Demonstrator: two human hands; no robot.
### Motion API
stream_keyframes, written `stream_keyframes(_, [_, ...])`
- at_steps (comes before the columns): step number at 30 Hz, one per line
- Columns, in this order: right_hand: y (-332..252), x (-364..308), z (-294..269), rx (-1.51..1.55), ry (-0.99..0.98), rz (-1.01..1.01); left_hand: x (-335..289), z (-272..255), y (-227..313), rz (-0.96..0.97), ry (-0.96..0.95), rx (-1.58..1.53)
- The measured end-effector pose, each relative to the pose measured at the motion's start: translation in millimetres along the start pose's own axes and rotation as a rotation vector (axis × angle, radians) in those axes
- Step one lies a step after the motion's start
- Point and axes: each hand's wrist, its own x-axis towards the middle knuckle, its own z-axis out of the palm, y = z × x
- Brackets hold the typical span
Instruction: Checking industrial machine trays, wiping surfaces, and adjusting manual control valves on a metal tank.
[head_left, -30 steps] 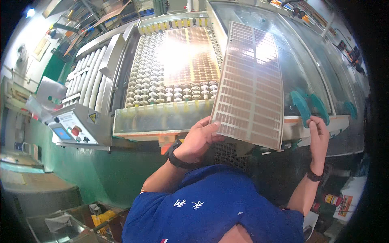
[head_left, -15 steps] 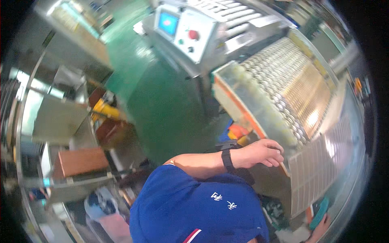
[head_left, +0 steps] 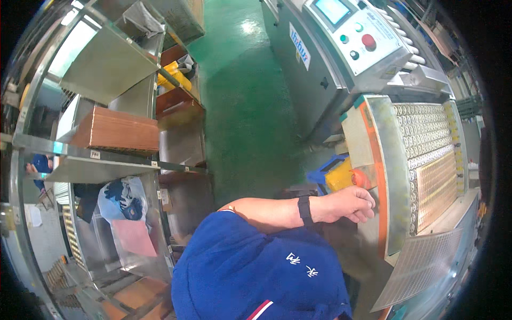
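Note:
My left hand (head_left: 353, 205), with a dark strap round its wrist, hangs beside the orange-edged side (head_left: 377, 176) of a roller conveyor. Its fingers curl inward and show nothing in them; whether they touch the edge I cannot tell. Just below and right of it, a thin, pale sheet with a grid pattern (head_left: 421, 269) tilts over the conveyor's near end. A copper-coloured gridded panel (head_left: 438, 184) lies flat on the wheeled rollers (head_left: 424, 125). My right hand is out of view, and what supports the sheet's lower edge is hidden.
A grey machine with a control panel (head_left: 357, 40) stands beyond the conveyor. Yellow and blue bins (head_left: 338, 173) sit low beside it. To the left is a metal shelf rack (head_left: 114, 165) holding a copper-coloured stack (head_left: 120, 130) and a pink sheet (head_left: 134, 237). Green floor (head_left: 248, 117) runs between.
My view has turned, bringing more of the left rack in and shifting the conveyor right. The gridded sheet sits lower in view. My right hand, seen low at the right before, has left the picture.

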Motion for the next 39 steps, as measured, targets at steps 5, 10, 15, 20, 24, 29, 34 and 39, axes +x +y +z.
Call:
stream_keyframes(5, [6.6,6.6,1.2,-0.006,-0.001,0.041,-25.4,-10.0,-3.7,0.051,0.012,0.011])
stream_keyframes(10, [12.1,8.4,2.2,-0.013,-0.017,0.072,-57.5,-22.8,-11.9,0.079,0.057,-0.013])
stream_keyframes(15, [21.7,8.1,-1.4,-0.026,-0.031,0.114,-84.2,-40.2,-30.5,0.086,0.124,-0.051])
stream_keyframes(20, [29.3,12.7,-1.2,-0.029,-0.052,0.156,-99.5,-49.4,-43.0,0.077,0.135,-0.085])
stream_keyframes(24, [30.5,12.8,-5.5,-0.043,-0.06,0.183,-104.4,-47.2,-31.2,0.1,0.088,-0.061])
stream_keyframes(29, [20.5,13.4,-13.7,-0.08,-0.064,0.206,-106.7,-62.9,-24.0,0.131,0.09,-0.059])
stream_keyframes(34, [8.6,10.0,-18.3,-0.121,-0.083,0.247,-121.0,-87.7,-9.6,0.126,0.14,-0.111])
stream_keyframes(39, [3.1,-2.2,-22.5,-0.144,-0.103,0.303,-137.8,-113.5,15.1,0.125,0.209,-0.087])
